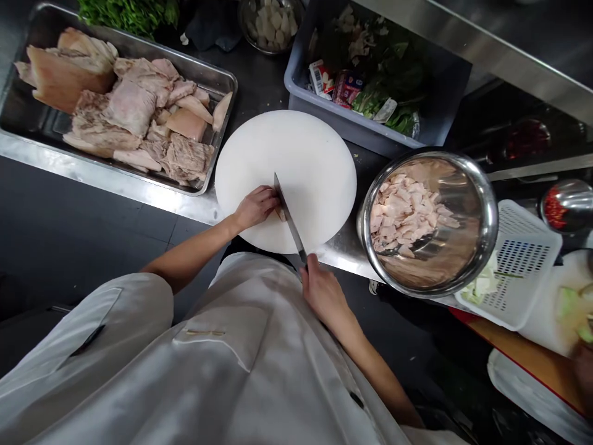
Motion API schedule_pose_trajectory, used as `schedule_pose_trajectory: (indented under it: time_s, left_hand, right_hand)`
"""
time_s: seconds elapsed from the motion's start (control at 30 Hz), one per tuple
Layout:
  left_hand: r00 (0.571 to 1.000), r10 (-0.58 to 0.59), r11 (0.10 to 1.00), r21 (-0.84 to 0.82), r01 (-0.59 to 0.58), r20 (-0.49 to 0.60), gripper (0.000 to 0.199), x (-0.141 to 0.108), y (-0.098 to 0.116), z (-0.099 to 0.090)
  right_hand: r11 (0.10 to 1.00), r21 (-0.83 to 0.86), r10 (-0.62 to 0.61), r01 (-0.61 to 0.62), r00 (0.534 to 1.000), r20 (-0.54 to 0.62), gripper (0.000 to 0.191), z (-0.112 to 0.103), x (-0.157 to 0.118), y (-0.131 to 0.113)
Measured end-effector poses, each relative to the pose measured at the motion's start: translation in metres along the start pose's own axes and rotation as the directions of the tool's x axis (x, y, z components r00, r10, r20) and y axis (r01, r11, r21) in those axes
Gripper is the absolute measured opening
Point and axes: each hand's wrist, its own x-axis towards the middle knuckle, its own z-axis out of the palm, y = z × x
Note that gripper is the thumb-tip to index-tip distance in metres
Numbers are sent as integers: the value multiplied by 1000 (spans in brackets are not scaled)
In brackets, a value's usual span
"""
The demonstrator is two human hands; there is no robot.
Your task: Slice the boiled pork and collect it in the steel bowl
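Note:
A round white cutting board (315, 154) lies at the counter's front edge. On its near left part my left hand (257, 207) has its fingers curled down on a small piece of meat (280, 214), mostly hidden by the fingers and the blade. My right hand (320, 285) is closed around the dark handle of a knife (289, 219), whose blade points away from me, right beside my left fingertips. To the right, a steel bowl (487, 213) holds many sliced pieces of meat (403, 210). At the left, a metal tray (226, 79) carries larger chunks of cooked meat (132, 108).
Behind the board stands a grey bin (319, 106) with leaves and wrappers. Left of it are a bowl of pale pieces (271, 28) and green leaves (130, 15). A white perforated basket (523, 253) and a bowl of red bits (555, 207) sit at the right.

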Motion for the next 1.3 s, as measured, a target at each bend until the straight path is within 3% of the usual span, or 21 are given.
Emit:
schedule_pose_trajectory:
  time_s: [0.2, 0.4, 0.6, 0.8, 0.9, 1.03, 1.2, 1.3]
  left_hand:
    - [1000, -6, 1000, -19, 7, 20, 25, 1, 2, -2]
    - [999, -39, 998, -54, 41, 31, 24, 2, 3, -2]
    - [1000, -10, 997, -72, 11, 12, 19, 3, 3, -5]
    - [1000, -2, 999, -32, 3, 12, 24, 1, 3, -4]
    - [999, 18, 1000, -8, -18, 40, 26, 1, 1, -7]
    - [999, 29, 999, -29, -28, 46, 25, 2, -4, -11]
    - [1000, 17, 998, 58, -17, 3, 24, 2, -6, -7]
    - [1000, 27, 997, 66, -27, -2, 25, 1, -6, -6]
  right_hand:
    - [999, -2, -35, 35, 991, -132, 24, -8, 39, -13]
    - [1000, 0, 24, -24, 1000, 12, 22, 4, 7, 1]
    - [1000, -8, -24, 23, 993, -119, 25, -7, 47, -19]
    - [996, 23, 82, -85, 992, 90, 24, 21, -2, 3]
    - [998, 55, 35, -33, 999, -33, 26, 18, 21, 8]
    - [996, 76, -36, 49, 986, -165, 28, -4, 49, 11]
    - [1000, -4, -25, 24, 998, -66, 26, -15, -1, 7]
    - [998, -56, -22, 22, 1000, 4, 23, -19, -7, 0]
